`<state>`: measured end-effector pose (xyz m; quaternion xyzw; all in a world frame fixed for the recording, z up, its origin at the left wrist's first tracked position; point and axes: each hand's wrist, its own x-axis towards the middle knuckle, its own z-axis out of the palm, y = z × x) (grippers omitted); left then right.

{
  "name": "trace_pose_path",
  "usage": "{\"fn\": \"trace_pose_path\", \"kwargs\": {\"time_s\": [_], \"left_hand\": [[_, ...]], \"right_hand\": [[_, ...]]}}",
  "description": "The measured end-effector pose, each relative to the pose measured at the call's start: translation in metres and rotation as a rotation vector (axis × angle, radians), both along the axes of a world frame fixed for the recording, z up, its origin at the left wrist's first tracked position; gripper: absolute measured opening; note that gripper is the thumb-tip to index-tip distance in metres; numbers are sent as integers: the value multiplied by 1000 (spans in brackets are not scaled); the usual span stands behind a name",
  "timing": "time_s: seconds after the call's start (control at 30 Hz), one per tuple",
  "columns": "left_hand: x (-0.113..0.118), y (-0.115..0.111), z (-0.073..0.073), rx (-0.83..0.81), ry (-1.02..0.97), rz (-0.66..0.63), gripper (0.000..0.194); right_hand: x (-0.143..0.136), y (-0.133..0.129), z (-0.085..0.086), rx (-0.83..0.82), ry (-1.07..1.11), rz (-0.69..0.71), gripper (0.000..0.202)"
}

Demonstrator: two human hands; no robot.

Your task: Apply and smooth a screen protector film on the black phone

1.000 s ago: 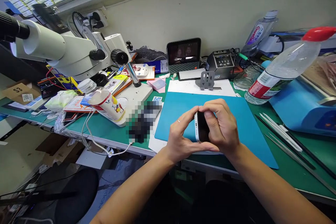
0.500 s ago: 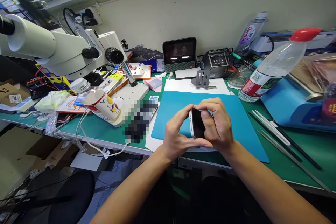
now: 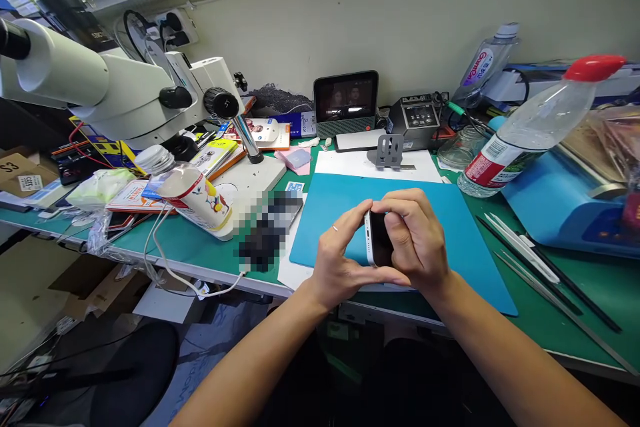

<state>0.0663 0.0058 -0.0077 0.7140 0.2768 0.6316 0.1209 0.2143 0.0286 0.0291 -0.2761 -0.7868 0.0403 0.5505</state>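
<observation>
A phone (image 3: 383,240) with a light frame and dark screen is held between both hands above the blue mat (image 3: 465,247), its port edge facing left. My left hand (image 3: 337,260), with a ring on one finger, grips it from the left, thumb along the near edge and fingertips at the far edge. My right hand (image 3: 417,240) wraps round the right part, its thumb bent over the screen and its fingers curled at the far edge. The phone's right end is hidden by that hand.
A microscope (image 3: 125,93) stands at the left, near a bottle (image 3: 197,203) and a pixelated dark item (image 3: 263,240) with a cable. Tweezers and pens (image 3: 540,267) lie right of the mat; a red-capped bottle (image 3: 520,140) leans behind them. A small display (image 3: 346,100) stands at the back.
The view has shifted slightly, so the surroundings sit a little differently in the frame. Both hands keep nearly the same grip on the phone.
</observation>
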Motion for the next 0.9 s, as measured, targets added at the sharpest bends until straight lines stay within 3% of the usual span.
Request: {"fn": "trace_pose_path", "kwargs": {"time_s": [0.53, 0.9], "left_hand": [[1, -1, 3, -7, -19, -22, 98], [1, -6, 17, -119, -39, -94, 87]], "right_hand": [[1, 3, 0, 36, -9, 39, 18], [3, 1, -3, 13, -6, 12, 19]]}}
